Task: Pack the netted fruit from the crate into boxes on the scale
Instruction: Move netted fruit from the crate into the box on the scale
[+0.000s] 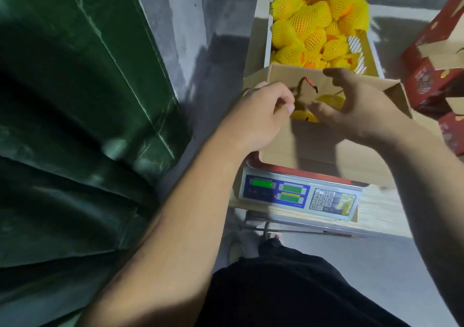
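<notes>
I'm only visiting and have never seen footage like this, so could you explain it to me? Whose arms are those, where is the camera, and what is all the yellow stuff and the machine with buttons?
There is no machine doing the work here: a person wears one wide-angle camera on the head, looking down at their own arms. The left hand and the right hand are both over an open cardboard box, which stands on an electronic scale with green displays and a keypad. Inside the box you can glimpse yellow fruit. The left hand's fingers are curled at the box's edge; whether they pinch anything is hard to tell. The right hand is spread and holds nothing. Behind the box sits a white crate heaped with fruit in yellow foam nets. Red printed boxes are stacked to the right.
</notes>
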{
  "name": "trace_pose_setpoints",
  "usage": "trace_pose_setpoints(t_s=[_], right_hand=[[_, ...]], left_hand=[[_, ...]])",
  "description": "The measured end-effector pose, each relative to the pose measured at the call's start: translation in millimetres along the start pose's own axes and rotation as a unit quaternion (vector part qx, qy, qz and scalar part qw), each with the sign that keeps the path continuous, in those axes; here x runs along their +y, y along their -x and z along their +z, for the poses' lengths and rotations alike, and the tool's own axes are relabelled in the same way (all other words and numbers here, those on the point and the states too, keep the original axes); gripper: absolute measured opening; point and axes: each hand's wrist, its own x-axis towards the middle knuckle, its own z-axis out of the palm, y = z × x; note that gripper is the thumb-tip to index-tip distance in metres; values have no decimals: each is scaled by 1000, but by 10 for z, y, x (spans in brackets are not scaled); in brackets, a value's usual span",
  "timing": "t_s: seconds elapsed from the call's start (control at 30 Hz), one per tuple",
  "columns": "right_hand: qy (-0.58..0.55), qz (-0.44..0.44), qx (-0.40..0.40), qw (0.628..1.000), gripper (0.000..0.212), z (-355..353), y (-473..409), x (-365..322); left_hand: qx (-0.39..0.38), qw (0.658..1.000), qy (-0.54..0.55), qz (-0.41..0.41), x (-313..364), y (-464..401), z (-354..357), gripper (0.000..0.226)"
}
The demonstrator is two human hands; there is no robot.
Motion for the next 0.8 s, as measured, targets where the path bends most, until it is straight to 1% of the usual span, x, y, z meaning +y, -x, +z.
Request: trace_pose_setpoints(t_s=[0.1,0.17,0.27,0.43,0.67,0.8], right_hand=[[4,-45,10,999,60,60,120,-213],[12,-62,-3,998,58,87,183,-296],[25,-77,-21,996,55,97,261,-383],[35,-72,-33,996,52,82,330,-403],[17,-52,-24,998,51,94,428,-259],[0,-32,-15,999,48,82,484,-138]], left_hand=[[-2,999,-39,-8,26,89,-45,26],[0,998,-62,-10,38,133,-65,32],[17,997,-74,-6,59,174,-83,31],[37,996,-81,13,101,173,-36,23],[15,994,-99,32,172,144,102,21],[11,996,-80,41,191,130,169,19]])
